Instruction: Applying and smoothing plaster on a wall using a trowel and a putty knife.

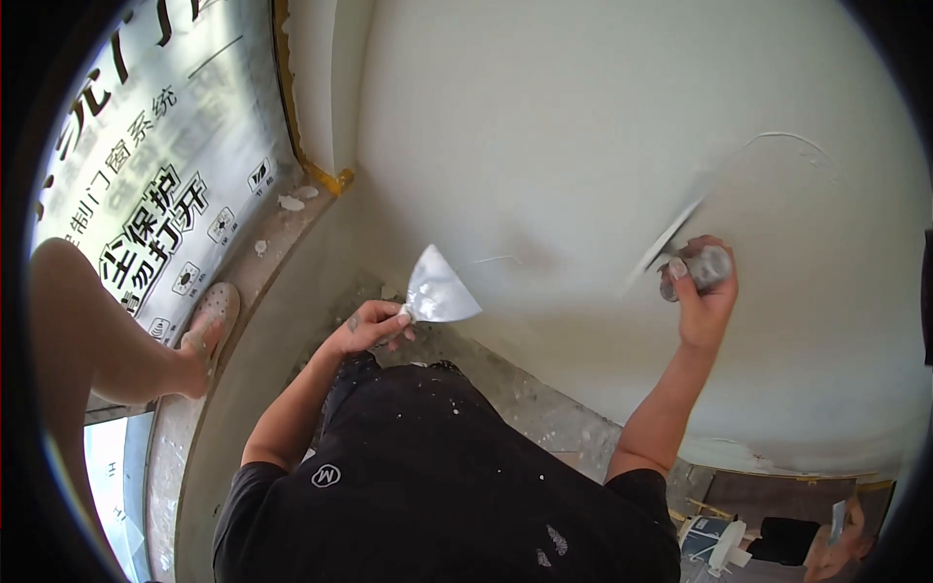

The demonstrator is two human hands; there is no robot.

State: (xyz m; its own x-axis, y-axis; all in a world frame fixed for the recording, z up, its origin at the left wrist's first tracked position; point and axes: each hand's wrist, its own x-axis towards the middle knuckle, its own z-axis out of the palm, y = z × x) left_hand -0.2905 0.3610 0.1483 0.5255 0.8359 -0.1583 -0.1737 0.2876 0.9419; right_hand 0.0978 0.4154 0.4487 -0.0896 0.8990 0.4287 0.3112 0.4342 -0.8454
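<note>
My left hand (369,325) grips the handle of a putty knife (442,291). Its flared metal blade points away from me, just off the wall, with whitish smears on it. To the right, my right hand (709,311) is wrapped round the grey, putty-caked handle of a finishing trowel (677,231). The trowel's long blade is seen nearly edge-on at the pale wall (544,126), and whether its whole length touches cannot be told. A thin curved ridge of plaster (787,136) runs above the trowel. A short raised streak (494,259) marks the wall between my hands.
At left, another person's bare leg (146,355) stands with a clog (219,316) on the stone sill (262,248). Behind it, printed film (224,117) covers the window. Yellow tape (340,182) edges the wall corner. Lower right shows a bucket (705,539) and another person (826,554).
</note>
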